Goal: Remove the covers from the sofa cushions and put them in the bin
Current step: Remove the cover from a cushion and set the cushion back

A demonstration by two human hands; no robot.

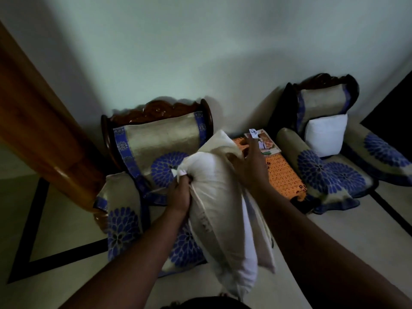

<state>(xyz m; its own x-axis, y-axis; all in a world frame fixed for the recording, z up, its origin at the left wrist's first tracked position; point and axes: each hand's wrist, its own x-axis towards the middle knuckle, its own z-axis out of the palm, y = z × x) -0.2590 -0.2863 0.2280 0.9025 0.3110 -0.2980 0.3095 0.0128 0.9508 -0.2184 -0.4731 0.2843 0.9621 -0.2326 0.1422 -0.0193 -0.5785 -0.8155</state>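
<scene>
Your left hand (179,194) clenched on the cushion (214,197) corner, cushion hanging between your hands, right hand (250,169) gripping its loosened cover (223,143) above

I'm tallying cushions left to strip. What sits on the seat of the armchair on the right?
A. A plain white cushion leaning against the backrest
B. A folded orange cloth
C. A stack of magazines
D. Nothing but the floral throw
A: a plain white cushion stands on the right armchair, propped against its backrest.
</scene>
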